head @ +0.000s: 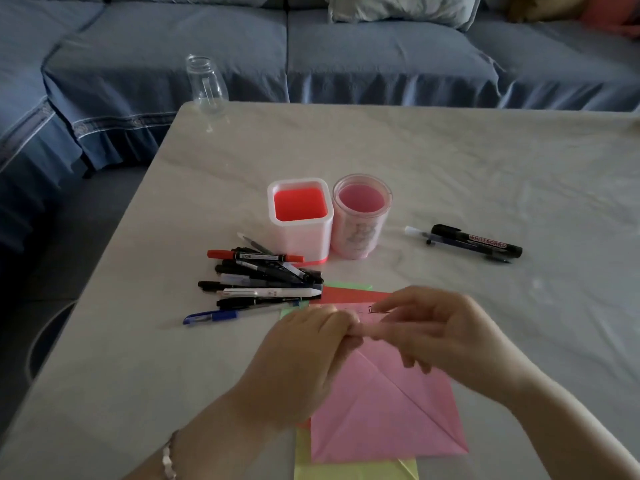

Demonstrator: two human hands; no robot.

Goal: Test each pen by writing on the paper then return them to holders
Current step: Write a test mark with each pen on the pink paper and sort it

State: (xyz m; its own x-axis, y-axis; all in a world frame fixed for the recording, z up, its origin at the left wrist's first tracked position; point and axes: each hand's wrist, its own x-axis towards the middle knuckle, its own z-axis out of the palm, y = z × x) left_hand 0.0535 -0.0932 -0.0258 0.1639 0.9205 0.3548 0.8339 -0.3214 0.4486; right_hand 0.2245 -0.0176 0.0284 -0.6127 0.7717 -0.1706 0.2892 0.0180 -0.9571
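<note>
My left hand [308, 348] and my right hand [446, 330] meet above the pink paper [388, 410]. Between them lies a blurred pale pink pen [375, 329]. The left fingers curl round one end and the right fingers pinch the other. Dark writing shows on the paper just beyond the hands. A pile of several pens [263, 282] lies left of the paper. Behind it stand a square white holder [299, 237] with a red inside and a round pink holder [356, 237], both without pens.
A black whiteboard marker [479, 241] and two thin pens lie to the right on the pale table [485, 161]. Red, green and yellow sheets [356, 471] lie under the pink one. A clear glass bottle [206, 84] stands at the far left corner, with a blue sofa [346, 53] behind.
</note>
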